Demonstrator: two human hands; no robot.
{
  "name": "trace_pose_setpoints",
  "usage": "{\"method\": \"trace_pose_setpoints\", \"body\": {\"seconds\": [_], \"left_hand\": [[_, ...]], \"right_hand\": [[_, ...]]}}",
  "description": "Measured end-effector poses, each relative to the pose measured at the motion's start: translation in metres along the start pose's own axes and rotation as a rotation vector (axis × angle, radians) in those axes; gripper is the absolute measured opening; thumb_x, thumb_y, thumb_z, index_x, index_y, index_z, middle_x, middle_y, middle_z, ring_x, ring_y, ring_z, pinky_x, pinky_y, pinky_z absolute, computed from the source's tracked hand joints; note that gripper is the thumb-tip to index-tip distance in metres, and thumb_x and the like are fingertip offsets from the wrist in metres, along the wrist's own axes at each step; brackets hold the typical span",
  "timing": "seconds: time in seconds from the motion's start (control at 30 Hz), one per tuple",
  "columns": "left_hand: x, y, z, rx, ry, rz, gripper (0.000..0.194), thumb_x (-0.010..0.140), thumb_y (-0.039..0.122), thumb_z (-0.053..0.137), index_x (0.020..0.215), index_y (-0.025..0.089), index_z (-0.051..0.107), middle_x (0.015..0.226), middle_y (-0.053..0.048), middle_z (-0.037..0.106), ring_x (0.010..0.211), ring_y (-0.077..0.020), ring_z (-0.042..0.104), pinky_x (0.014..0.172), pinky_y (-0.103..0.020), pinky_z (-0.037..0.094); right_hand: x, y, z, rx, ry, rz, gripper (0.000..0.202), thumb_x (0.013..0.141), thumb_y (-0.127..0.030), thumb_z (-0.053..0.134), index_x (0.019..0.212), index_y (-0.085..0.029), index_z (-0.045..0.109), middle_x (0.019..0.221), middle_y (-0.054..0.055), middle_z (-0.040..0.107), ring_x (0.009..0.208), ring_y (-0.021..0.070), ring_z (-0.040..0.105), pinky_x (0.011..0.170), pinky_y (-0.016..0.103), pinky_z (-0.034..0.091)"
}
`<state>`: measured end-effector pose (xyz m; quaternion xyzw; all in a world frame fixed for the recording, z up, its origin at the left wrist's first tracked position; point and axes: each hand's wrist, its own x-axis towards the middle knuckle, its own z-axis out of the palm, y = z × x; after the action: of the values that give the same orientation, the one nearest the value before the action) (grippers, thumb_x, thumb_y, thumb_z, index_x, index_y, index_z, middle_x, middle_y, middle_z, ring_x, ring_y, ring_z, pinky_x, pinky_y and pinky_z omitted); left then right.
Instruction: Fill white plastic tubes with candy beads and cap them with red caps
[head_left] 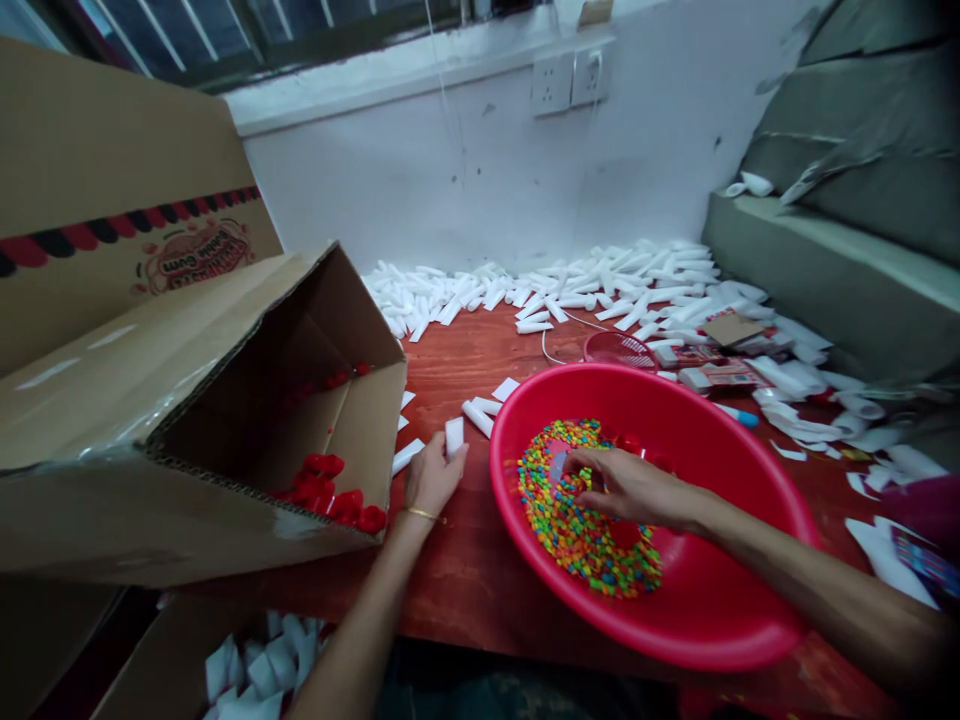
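Observation:
On the red table, my left hand [435, 477] has its fingers closed on a small white tube [454, 437], between the cardboard box and the basin. My right hand [619, 485] reaches into the red basin [739, 610], its fingers curled just over the small multicoloured candies [551, 510]. Whatever lies between those fingertips is too small to make out. Several red plastic pieces [626, 535] are in the basin around my right hand. Two more white tubes [478, 418] lie on the table between the left hand and the basin rim.
An open cardboard box [352, 420] with red plastic pieces [319, 485] stands at the left. Many white tubes [442, 290] lie along the wall. Behind the basin is a red mesh sieve [620, 349]. More white pieces [262, 665] fill a box below the table edge.

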<state>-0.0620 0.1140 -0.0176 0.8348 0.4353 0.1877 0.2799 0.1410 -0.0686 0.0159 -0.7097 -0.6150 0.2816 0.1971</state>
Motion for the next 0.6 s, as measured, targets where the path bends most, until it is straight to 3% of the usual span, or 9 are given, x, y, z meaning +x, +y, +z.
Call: {"method": "trace_pose_setpoints", "body": {"seconds": [0.1, 0.23, 0.37, 0.47, 0.6], "left_hand": [[-0.010, 0.013, -0.015, -0.246, 0.059, -0.028, 0.037, 0.079, 0.045, 0.049, 0.093, 0.012, 0.057, 0.078, -0.008, 0.066, 0.067, -0.0172, 0.060, 0.058, -0.025, 0.044], [-0.026, 0.047, -0.025, -0.570, 0.018, -0.007, 0.042, 0.075, 0.050, 0.052, 0.089, 0.011, 0.060, 0.081, -0.007, 0.067, 0.059, -0.0131, 0.058, 0.051, -0.022, 0.045], [-0.038, 0.074, -0.013, -0.907, -0.114, -0.083, 0.038, 0.065, 0.044, 0.067, 0.081, 0.011, 0.061, 0.072, -0.005, 0.066, 0.057, -0.0140, 0.059, 0.048, -0.021, 0.047], [-0.041, 0.080, 0.002, -0.918, -0.138, -0.142, 0.038, 0.064, 0.046, 0.068, 0.074, 0.010, 0.061, 0.062, -0.004, 0.065, 0.053, -0.0149, 0.060, 0.048, -0.022, 0.048], [-0.040, 0.081, 0.013, -0.964, -0.131, -0.171, 0.044, 0.067, 0.051, 0.063, 0.081, 0.009, 0.060, 0.065, -0.006, 0.066, 0.057, -0.0170, 0.062, 0.050, -0.025, 0.051]], "right_hand": [[0.000, 0.002, 0.000, -0.004, -0.035, -0.004, 0.017, 0.071, -0.021, 0.058, 0.088, -0.018, 0.055, 0.066, 0.000, 0.054, 0.055, 0.0116, 0.044, 0.049, 0.021, 0.031], [0.000, 0.007, 0.003, -0.008, -0.046, 0.016, 0.020, 0.071, -0.023, 0.059, 0.090, -0.018, 0.056, 0.066, -0.001, 0.054, 0.055, 0.0120, 0.046, 0.049, 0.021, 0.030], [0.004, 0.009, 0.002, -0.019, -0.005, 0.043, 0.019, 0.071, -0.022, 0.059, 0.089, -0.018, 0.057, 0.065, -0.001, 0.053, 0.055, 0.0118, 0.045, 0.050, 0.022, 0.029], [0.007, 0.009, -0.002, 0.127, -0.014, 0.047, 0.023, 0.071, -0.027, 0.060, 0.092, -0.018, 0.056, 0.062, -0.003, 0.050, 0.053, 0.0110, 0.042, 0.048, 0.021, 0.028], [0.009, 0.011, -0.006, 0.346, -0.005, 0.045, 0.026, 0.070, -0.032, 0.061, 0.091, -0.017, 0.053, 0.063, -0.003, 0.048, 0.054, 0.0101, 0.040, 0.048, 0.021, 0.030]]}}
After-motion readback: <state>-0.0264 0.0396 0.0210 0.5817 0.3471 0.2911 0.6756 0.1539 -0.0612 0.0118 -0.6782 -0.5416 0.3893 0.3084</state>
